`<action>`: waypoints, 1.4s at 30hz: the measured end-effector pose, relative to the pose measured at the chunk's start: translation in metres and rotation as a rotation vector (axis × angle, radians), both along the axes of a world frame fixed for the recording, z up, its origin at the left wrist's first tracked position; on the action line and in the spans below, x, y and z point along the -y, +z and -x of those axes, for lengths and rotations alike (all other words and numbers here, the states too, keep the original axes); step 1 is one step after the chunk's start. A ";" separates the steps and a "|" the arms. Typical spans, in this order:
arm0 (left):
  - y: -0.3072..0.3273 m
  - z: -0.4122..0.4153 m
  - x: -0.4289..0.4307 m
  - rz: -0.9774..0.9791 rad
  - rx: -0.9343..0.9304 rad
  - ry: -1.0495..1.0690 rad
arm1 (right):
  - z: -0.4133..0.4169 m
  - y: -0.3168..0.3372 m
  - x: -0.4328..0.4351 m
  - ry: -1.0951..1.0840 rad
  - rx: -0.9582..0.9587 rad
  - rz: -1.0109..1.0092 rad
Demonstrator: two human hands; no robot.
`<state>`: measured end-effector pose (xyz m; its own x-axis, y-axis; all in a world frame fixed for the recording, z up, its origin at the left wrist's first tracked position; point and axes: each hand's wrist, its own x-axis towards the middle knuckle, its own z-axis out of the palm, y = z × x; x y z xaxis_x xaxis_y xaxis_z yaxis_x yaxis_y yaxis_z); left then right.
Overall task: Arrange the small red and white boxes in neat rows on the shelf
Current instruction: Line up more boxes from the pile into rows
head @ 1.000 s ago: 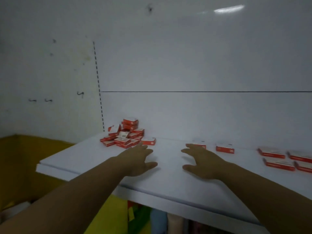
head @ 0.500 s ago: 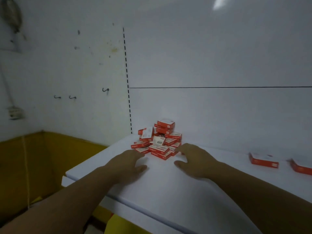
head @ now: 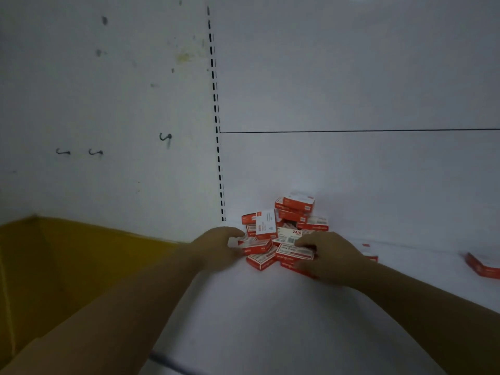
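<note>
A loose pile of small red and white boxes (head: 286,228) lies at the back left of the white shelf (head: 270,320), against the back panel. My left hand (head: 216,249) is at the pile's left side, its fingers curled round the end of a low box (head: 255,246). On the pile's right front, my right hand (head: 328,257) pinches a front box (head: 295,253) between fingers above and thumb below. Another box (head: 370,257) peeks out behind my right wrist. A single box (head: 483,266) lies at the right edge.
A slotted black upright (head: 216,117) runs down the wall to the shelf's back left corner. Left of the shelf is a yellow panel (head: 67,266), below a white wall with small hooks (head: 165,137). The shelf's front edge (head: 167,359) is near the bottom.
The view swung left and closer to the pile. Both hands slid forward from the bare shelf surface to the pile and now hold boxes at its front.
</note>
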<state>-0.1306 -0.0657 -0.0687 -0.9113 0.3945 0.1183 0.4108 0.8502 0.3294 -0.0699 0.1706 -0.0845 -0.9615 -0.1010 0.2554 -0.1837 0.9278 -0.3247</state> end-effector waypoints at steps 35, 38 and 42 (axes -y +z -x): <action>0.025 -0.195 -0.295 -0.200 -0.366 -0.573 | -0.308 0.037 -0.244 -0.527 -0.255 -0.015; 0.021 -0.197 -0.338 -0.238 -0.355 -0.629 | -0.315 0.028 -0.279 -0.557 -0.228 -0.009; 0.016 -0.200 -0.399 -0.207 -0.285 -0.743 | -0.337 0.030 -0.335 -0.669 -0.167 -0.003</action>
<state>0.0697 0.3337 -0.0528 -0.3448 0.8280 0.4422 0.9342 0.2568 0.2477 0.2667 0.5057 -0.0548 -0.7653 0.4996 0.4059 0.3817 0.8599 -0.3389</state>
